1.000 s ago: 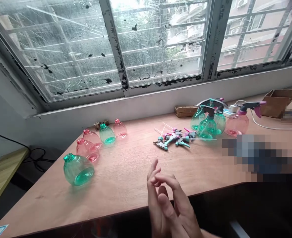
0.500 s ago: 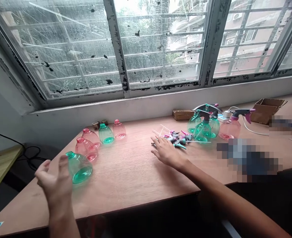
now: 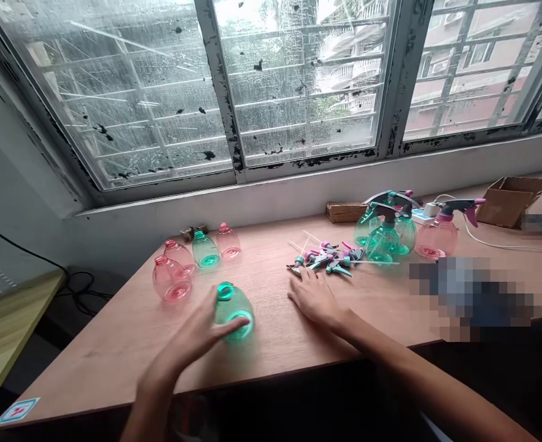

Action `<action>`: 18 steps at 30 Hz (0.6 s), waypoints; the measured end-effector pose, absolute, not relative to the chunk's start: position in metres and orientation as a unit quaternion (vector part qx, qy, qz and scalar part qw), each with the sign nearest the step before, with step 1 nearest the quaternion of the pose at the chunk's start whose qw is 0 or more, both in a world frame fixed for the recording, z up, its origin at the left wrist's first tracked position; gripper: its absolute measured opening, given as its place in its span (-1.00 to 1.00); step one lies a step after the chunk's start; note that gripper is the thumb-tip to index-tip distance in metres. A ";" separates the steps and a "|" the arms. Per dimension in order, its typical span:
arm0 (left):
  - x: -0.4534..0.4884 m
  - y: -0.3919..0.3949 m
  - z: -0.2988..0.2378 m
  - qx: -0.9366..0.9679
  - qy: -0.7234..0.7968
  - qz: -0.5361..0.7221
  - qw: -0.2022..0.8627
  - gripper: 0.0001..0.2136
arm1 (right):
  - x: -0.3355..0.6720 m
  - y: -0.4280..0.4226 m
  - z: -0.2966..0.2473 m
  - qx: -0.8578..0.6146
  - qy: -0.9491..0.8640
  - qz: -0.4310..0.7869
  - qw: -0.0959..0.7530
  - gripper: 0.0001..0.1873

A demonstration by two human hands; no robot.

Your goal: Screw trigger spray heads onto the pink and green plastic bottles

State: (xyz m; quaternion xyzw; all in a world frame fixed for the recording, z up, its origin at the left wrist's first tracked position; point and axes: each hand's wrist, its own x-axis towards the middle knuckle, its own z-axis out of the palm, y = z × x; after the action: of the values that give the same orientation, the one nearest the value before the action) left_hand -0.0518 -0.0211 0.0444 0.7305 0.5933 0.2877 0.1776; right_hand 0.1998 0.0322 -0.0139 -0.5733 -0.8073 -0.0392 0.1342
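Observation:
My left hand (image 3: 200,334) grips a capless green plastic bottle (image 3: 232,307) standing on the wooden table (image 3: 114,350), near its front edge. My right hand (image 3: 315,297) lies flat on the table with fingers spread, fingertips just short of a pile of loose spray-trigger heads (image 3: 325,258) in green, pink and grey. Three pink capless bottles (image 3: 172,278) and one green one (image 3: 205,249) stand at the back left.
Three assembled spray bottles (image 3: 385,232) stand at the back right beside a pink one (image 3: 441,230). Behind them lie a small brown box (image 3: 345,212), a white power strip with cable (image 3: 425,212) and an open cardboard box (image 3: 510,197). A dirty window runs along the far wall.
My left hand took the green bottle and brought it right, toward the table's middle. My right hand drew back slightly from the trigger heads. A second ago both hands were together near me.

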 end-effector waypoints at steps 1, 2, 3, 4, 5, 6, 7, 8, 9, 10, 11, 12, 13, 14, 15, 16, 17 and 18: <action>-0.039 -0.024 0.033 0.738 0.579 0.293 0.186 -0.38 | 0.201 0.025 -0.015 -0.567 -0.812 -0.038 0.133 -0.68; -0.028 -0.028 0.020 0.743 0.567 0.300 0.193 -0.35 | 0.202 0.015 -0.017 -0.558 -0.818 -0.038 0.133 -0.70; -0.019 -0.032 0.007 0.749 0.552 0.305 0.202 -0.29 | 0.203 0.005 -0.018 -0.551 -0.823 -0.040 0.135 -0.71; -0.013 -0.037 -0.005 0.757 0.530 0.315 0.217 -0.23 | 0.204 -0.007 -0.020 -0.545 -0.826 -0.043 0.137 -0.71; -0.009 -0.040 -0.015 0.758 0.502 0.336 0.248 -0.17 | 0.205 -0.017 -0.022 -0.541 -0.828 -0.047 0.142 -0.71; -0.007 -0.043 -0.023 0.767 0.479 0.335 0.264 -0.12 | 0.206 -0.027 -0.024 -0.536 -0.829 -0.053 0.152 -0.71; -0.007 -0.046 -0.029 0.773 0.466 0.334 0.271 -0.10 | 0.206 -0.034 -0.028 -0.532 -0.828 -0.058 0.166 -0.68; -0.008 -0.047 -0.032 0.778 0.455 0.331 0.278 -0.07 | 0.207 -0.038 -0.031 -0.531 -0.826 -0.066 0.180 -0.65; -0.010 -0.048 -0.034 0.783 0.448 0.326 0.282 -0.06 | 0.208 -0.040 -0.035 -0.534 -0.820 -0.074 0.192 -0.61; -0.011 -0.049 -0.034 0.786 0.441 0.322 0.289 -0.05 | 0.209 -0.040 -0.039 -0.540 -0.814 -0.081 0.198 -0.58; -0.011 -0.049 -0.032 0.788 0.431 0.321 0.299 -0.03 | 0.210 -0.039 -0.043 -0.547 -0.809 -0.088 0.198 -0.57; -0.010 -0.050 -0.030 0.788 0.424 0.322 0.310 -0.01 | 0.211 -0.038 -0.046 -0.552 -0.806 -0.093 0.192 -0.57; -0.008 -0.051 -0.028 0.784 0.421 0.328 0.317 0.00 | 0.212 -0.037 -0.047 -0.553 -0.807 -0.095 0.184 -0.60; -0.006 -0.051 -0.026 0.777 0.423 0.340 0.319 0.02 | 0.214 -0.037 -0.047 -0.550 -0.810 -0.096 0.178 -0.65; -0.004 -0.051 -0.024 0.767 0.430 0.353 0.320 0.01 | 0.217 -0.038 -0.045 -0.544 -0.815 -0.093 0.177 -0.68; -0.002 -0.051 -0.022 0.755 0.439 0.368 0.320 -0.01 | 0.221 -0.040 -0.042 -0.537 -0.819 -0.085 0.183 -0.70; -0.001 -0.049 -0.021 0.742 0.449 0.382 0.318 -0.05 | 0.225 -0.042 -0.038 -0.534 -0.818 -0.071 0.201 -0.71; -0.001 -0.047 -0.020 0.732 0.458 0.395 0.313 -0.10 | 0.230 -0.045 -0.033 -0.533 -0.812 -0.052 0.232 -0.69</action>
State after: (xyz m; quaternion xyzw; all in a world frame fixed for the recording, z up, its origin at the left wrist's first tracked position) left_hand -0.0010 -0.0473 -0.0198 0.7318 0.4585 0.3954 0.3130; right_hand 0.2299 -0.0446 -0.0331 -0.5326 -0.8124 -0.0520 0.2318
